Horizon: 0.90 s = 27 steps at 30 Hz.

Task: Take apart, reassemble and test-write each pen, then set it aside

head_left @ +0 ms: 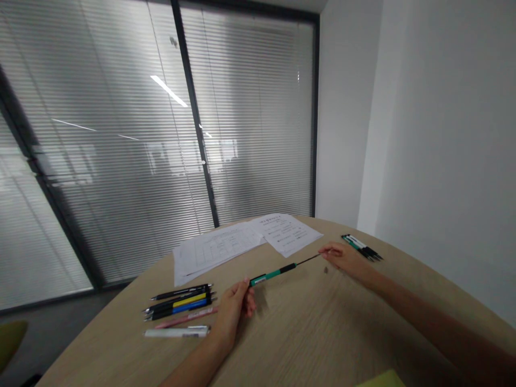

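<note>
My left hand [237,306] is closed around the rear end of a green pen [274,274] with a black grip, held tilted above the table. A thin dark pen refill [308,260] sticks out of the pen's front opening. Its far end is pinched between the fingertips of my right hand [341,256]. How much of the refill sits inside the barrel is hidden. On the table just below my right hand lies a small dark piece [325,270], too small to make out.
Several pens lie left of my left hand, among them a blue pen [191,305], a pink pen [181,318] and a white pen [175,332]. More pens [360,247] lie beyond my right hand. Printed sheets [217,250] cover the table's [298,333] far side.
</note>
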Motion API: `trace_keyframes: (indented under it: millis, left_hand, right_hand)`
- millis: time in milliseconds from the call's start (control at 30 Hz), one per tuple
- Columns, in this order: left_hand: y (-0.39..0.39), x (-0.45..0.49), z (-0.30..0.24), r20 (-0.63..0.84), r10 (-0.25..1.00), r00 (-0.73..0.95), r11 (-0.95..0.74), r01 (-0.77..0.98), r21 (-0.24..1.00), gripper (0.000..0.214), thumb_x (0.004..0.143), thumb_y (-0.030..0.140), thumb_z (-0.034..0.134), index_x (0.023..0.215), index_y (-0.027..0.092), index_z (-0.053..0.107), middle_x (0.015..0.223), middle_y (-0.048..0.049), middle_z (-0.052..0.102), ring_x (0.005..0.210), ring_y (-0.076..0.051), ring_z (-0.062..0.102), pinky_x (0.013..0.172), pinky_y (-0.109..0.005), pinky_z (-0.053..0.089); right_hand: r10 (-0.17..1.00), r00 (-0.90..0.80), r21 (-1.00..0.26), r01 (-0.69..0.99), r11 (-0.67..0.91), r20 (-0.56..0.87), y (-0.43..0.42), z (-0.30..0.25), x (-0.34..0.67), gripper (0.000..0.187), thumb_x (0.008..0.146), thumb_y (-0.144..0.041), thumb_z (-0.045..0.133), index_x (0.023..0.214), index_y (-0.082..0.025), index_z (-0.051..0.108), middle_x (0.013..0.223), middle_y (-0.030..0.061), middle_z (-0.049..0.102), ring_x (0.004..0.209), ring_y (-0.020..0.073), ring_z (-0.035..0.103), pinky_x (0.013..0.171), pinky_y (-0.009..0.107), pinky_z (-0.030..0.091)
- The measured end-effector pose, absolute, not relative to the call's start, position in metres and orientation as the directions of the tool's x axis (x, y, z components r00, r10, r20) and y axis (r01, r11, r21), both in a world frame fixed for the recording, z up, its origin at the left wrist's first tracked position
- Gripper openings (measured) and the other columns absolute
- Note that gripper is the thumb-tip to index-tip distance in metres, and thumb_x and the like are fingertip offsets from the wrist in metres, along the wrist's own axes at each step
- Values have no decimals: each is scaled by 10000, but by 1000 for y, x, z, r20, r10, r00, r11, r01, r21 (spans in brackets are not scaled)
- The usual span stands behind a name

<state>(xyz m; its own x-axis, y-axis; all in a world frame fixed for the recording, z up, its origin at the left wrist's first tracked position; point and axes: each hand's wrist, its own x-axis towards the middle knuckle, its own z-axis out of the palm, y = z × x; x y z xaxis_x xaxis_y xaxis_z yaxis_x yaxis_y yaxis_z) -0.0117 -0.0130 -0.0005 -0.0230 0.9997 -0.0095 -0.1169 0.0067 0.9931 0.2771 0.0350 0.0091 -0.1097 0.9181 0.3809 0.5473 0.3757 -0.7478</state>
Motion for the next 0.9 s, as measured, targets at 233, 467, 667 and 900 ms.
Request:
trace_keyframes:
  millis: [233, 467, 667, 900]
  left_hand:
    - [-15, -11, 1, -17, 1000, -19, 14, -120, 993, 347, 610, 481, 589, 558, 150, 502, 357, 44, 481, 307, -62, 383, 343, -169, 267]
    - [-13, -12, 2, -16, 1000, -7, 15, -155, 988, 361, 594, 485, 603, 531, 144, 505, 351, 49, 462, 308, -52, 375, 339, -163, 270]
    - [-13, -13, 3, -15, 1000, -7, 14, -151, 988, 367, 605, 499, 592, 540, 151, 496, 348, 52, 453, 310, -53, 368, 332, -161, 262]
    - [-9, -15, 0, -16, 1000, -1, 16, -198, 980, 372, 588, 496, 615, 532, 145, 503, 344, 56, 443, 305, -44, 360, 330, -154, 257]
  right_hand:
    - [941, -59, -821, 472, 321, 335, 37, 9, 283, 318, 663, -425, 552, 820, -162, 636, 495, -33, 462, 448, 89, 407, 421, 213, 310]
    - [955, -52, -847, 450, 283, 291, 28, 20, 279, 348, 703, -477, 483, 693, -151, 603, 453, -36, 445, 415, 85, 385, 405, 215, 271]
    - [924, -17, -799, 496, 340, 382, 15, 35, 268, 352, 691, -498, 488, 670, -164, 595, 489, -22, 488, 435, 92, 412, 421, 223, 314]
    - [920, 7, -848, 392, 358, 392, 16, 38, 268, 372, 633, -491, 554, 784, -160, 632, 484, -27, 478, 437, 95, 410, 420, 233, 302]
